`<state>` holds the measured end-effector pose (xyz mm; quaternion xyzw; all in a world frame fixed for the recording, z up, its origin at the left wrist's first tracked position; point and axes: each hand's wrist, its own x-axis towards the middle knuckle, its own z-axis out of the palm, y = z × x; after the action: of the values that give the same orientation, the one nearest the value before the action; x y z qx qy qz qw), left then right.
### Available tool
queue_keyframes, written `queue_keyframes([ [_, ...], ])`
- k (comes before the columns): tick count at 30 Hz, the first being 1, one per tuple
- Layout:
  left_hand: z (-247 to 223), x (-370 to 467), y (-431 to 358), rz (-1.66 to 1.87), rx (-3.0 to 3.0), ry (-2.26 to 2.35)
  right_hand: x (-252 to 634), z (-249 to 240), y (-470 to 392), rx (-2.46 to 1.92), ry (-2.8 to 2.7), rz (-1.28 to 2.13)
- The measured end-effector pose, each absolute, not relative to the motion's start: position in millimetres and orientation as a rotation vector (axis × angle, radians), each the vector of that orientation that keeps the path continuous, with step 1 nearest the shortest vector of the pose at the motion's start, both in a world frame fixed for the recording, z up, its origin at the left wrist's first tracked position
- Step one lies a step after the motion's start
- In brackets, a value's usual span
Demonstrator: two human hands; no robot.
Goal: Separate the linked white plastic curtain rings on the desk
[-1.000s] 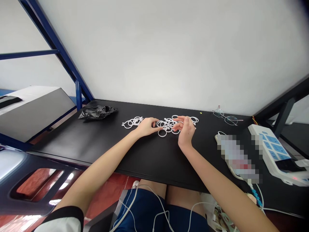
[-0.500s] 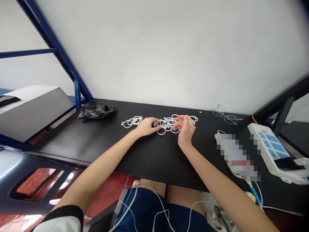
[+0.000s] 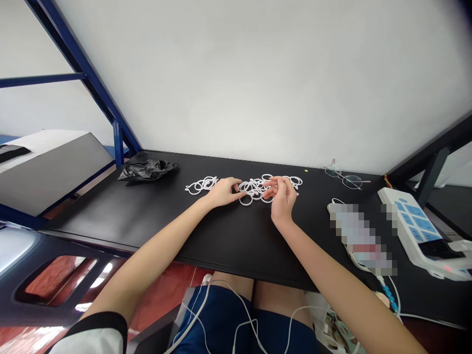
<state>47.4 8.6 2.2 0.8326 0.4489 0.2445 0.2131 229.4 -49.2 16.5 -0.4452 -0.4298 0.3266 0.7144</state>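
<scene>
A pile of white rings (image 3: pixel 246 199), each with a small knob or eyelet like curtain rings, lies on the black table (image 3: pixel 236 236) between my two hands. My left hand (image 3: pixel 222 192) rests at the pile's left edge, thumb and fingers apart, beside the nearest rings. On the other side, my right hand (image 3: pixel 283 199) hovers over or touches the pile's right part, its fingers loosely curved and spread. That hand covers some of the rings. A smaller group of white rings (image 3: pixel 197 187) lies left of my left hand.
A crumpled black plastic bag (image 3: pixel 148 170) lies at the back left. To the right are eyeglasses (image 3: pixel 342 177), a phone (image 3: pixel 359 238) with a cable and a white power strip (image 3: pixel 413 221). A white wall (image 3: pixel 236 88) rises behind the table. White cables (image 3: pixel 206 300) hang over my lap.
The fingers and thumb of my right hand have shifted slightly left over the pile. My left hand and the rings look almost the same.
</scene>
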Motion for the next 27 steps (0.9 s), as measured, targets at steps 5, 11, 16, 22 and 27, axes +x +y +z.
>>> queue_keyframes([
  [5,4,47,9,0.736,2.306,1.206,231,14,-48,-0.964,-0.945,0.745],
  [11,7,44,9,0.783,2.327,1.179,232,13,-47,-0.959,-0.936,0.741],
  [16,13,40,9,0.729,2.523,1.475,232,14,-47,-0.955,-0.929,0.733],
  [22,26,29,9,0.523,2.548,2.142,233,12,-47,-0.947,-0.936,0.758],
  [27,22,16,15,0.269,2.196,2.407,234,10,-46,-0.938,-0.943,0.743],
])
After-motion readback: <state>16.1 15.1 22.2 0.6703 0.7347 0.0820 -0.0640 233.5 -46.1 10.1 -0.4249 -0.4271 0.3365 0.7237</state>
